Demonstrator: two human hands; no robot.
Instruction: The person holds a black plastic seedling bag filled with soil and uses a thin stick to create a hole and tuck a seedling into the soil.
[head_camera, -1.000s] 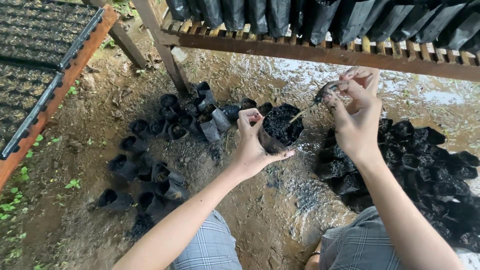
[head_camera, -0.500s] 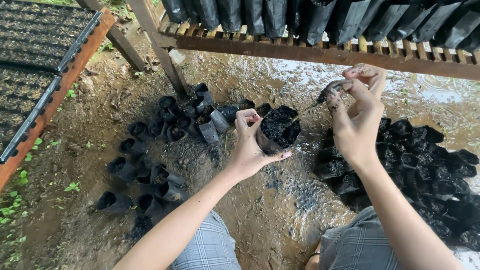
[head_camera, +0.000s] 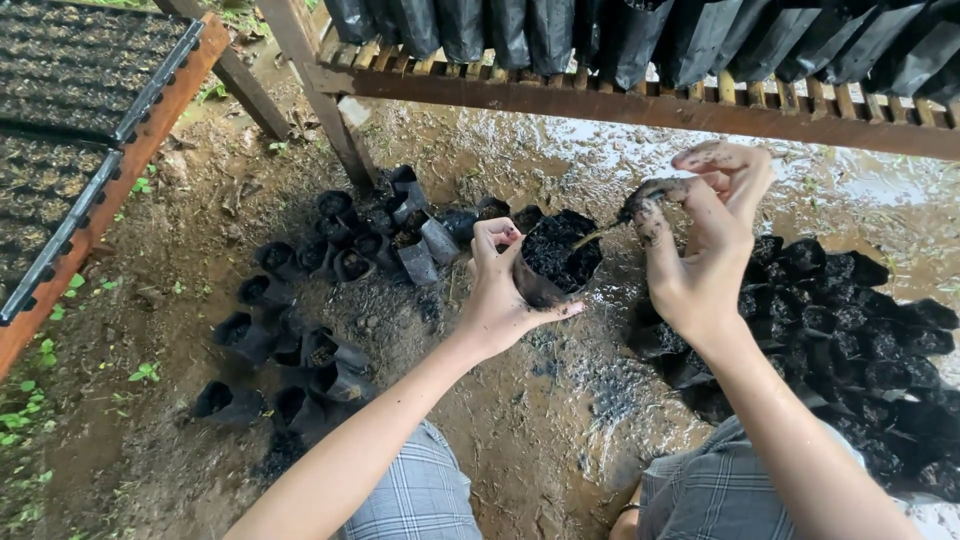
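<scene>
Your left hand (head_camera: 500, 300) grips the soil-filled bag (head_camera: 555, 260); your right hand (head_camera: 700, 240) pinches a seedling (head_camera: 615, 225), mid-planting — next needs careful root seating.

Mount: one camera on my head.
Direction: steeply down and forward, over my knees to muddy ground (head_camera: 560, 430).
Range: close, arm's length.
Shared views: none, single view.

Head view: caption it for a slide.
Left hand holds a soil-filled black nursery bag; right hand pinches a seedling above it.
</scene>
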